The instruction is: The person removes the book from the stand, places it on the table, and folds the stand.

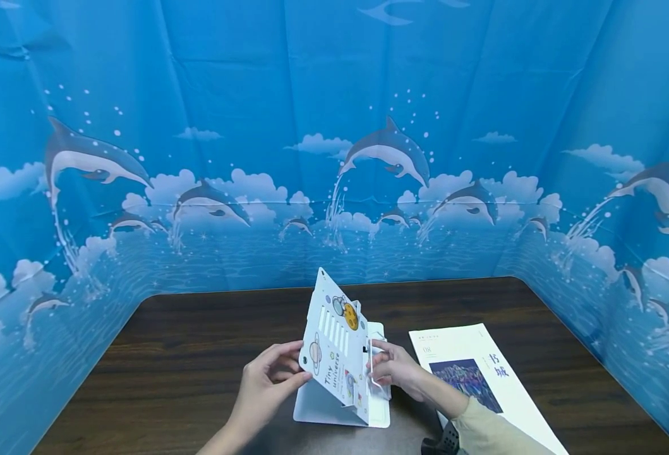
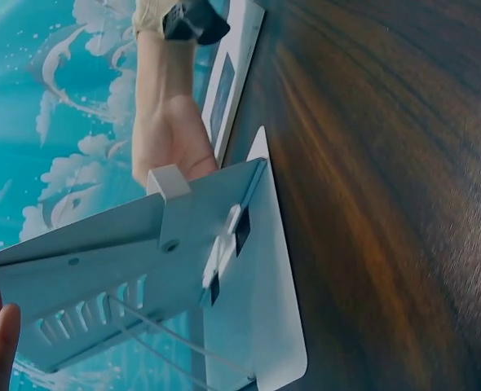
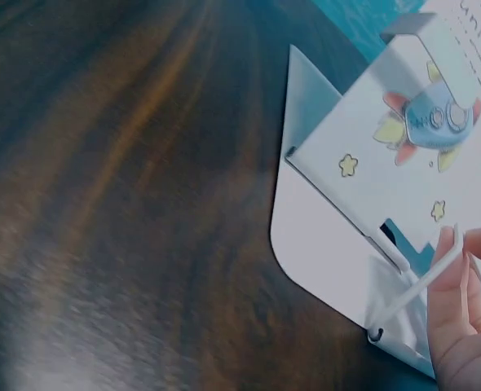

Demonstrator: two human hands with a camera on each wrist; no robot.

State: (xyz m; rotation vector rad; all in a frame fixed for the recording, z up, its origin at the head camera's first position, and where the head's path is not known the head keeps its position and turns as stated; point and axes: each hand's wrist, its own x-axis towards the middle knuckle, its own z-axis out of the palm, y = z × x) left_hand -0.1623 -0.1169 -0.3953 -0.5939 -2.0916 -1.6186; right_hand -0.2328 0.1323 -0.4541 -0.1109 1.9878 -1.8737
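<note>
A white metal book stand (image 1: 334,341), printed with planets and "Tiny universe", stands with its panel tilted up from a flat base plate (image 1: 317,404). My left hand (image 1: 268,379) pinches the panel's left edge between thumb and fingers. On the other side my right hand (image 1: 399,370) is at the stand's lower edge. In the right wrist view its thumb and index finger pinch a thin white wire page holder (image 3: 420,285) that is hinged at the edge. The panel's underside, seen in the left wrist view, has a wire support leg (image 2: 171,336) running down to the base.
A white magazine (image 1: 482,379) with a dark picture on its cover lies right of the stand, partly under my right forearm. The dark wood table (image 1: 198,354) is bordered behind and at the sides by a blue dolphin-print curtain (image 1: 289,126).
</note>
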